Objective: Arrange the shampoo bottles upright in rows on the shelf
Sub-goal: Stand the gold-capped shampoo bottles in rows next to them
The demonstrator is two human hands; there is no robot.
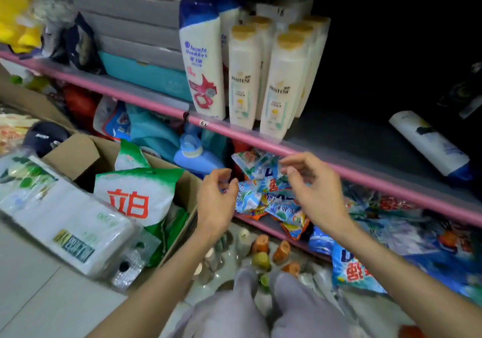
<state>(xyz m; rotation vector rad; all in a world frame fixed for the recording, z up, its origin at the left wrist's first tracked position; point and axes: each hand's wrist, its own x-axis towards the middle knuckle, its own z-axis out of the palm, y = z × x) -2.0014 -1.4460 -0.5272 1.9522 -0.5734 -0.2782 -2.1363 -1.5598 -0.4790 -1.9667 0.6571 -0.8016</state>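
Head view. Shelf (260,139), pink front rail. Upright at its front edge: one white bottle with a blue cap (202,58), a second like it just behind, then Pantene bottles (243,76) with tan caps in rows to the right, touching one another. Well apart on the right, one white bottle (430,144) lies on its side on the same shelf, blue cap toward the front.

Left hand (216,202) and right hand (310,189) hover below the rail, in front of detergent sachets (263,196) on the lower shelf. Both hands hold nothing; fingers loosely curled. Contact with the sachets: cannot tell.

Cardboard box (78,155) at left holds green-and-white bags (138,196).
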